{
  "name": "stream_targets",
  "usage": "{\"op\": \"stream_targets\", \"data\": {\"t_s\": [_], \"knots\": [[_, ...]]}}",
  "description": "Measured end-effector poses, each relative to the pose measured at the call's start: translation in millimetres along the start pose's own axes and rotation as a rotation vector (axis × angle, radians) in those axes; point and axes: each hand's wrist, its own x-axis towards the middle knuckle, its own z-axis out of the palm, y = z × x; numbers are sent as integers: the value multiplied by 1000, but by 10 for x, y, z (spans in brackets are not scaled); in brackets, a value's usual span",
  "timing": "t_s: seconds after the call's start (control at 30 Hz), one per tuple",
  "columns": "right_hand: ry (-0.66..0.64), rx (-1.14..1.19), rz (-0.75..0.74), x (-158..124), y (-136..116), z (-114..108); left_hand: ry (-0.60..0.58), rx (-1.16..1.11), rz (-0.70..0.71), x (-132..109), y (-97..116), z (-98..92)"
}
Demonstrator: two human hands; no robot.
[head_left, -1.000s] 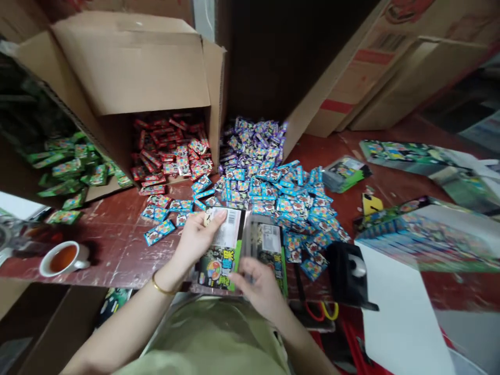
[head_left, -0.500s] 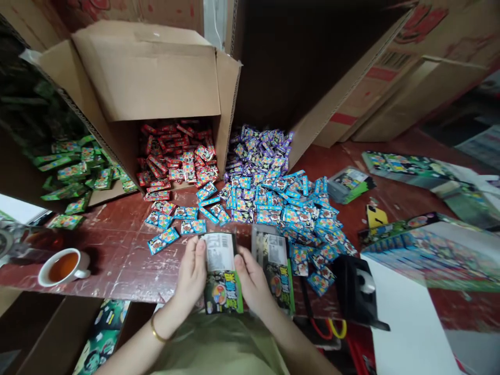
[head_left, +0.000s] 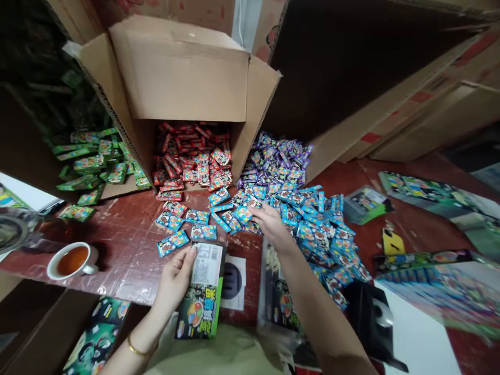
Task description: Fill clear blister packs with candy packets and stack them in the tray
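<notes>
While the left grip point(head_left: 175, 277) holds a black-green pouch point(head_left: 200, 302), the right point(head_left: 270, 221) pinches a blue packet point(head_left: 242, 214).

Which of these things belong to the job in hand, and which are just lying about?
Part of the job:
printed bag, held in the left hand
blue packets, at the right hand
red packets and purple packets, probably

Just lying about, it seems:
white cup, with an orange-brown drink
glass pot, partly cut off
</notes>
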Motion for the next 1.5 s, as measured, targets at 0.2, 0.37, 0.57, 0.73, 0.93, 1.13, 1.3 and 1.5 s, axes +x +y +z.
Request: {"op": "stream_targets", "data": {"t_s": [0.2, 0.37, 0.57, 0.73, 0.93, 1.13, 1.3, 1.5], "knots": [[29, 423, 42, -477, -158, 16, 32, 10, 61, 110, 5, 28], [-103, 392, -100, -595, -348, 313, -74, 22, 103, 50, 39, 148], [-232, 175, -391, -651, -390, 566, -53, 91, 165, -109, 61, 151], [-482, -102, -356, -654, -357, 377, -70, 104, 170, -151, 51, 117], [-591, -324, -378, -624, -499, 318, -122, 146, 174, -155, 11, 190], [-631, -494, -491, -582, -760, 256, -180, 128, 174, -125, 14, 216], [-841, -494, -439, -524, -721, 309, -236, 127, 200, -114, 1, 263], [-566, -264, -417, -675, -400, 411, -94, 13, 161, -85, -18, 120]]}}
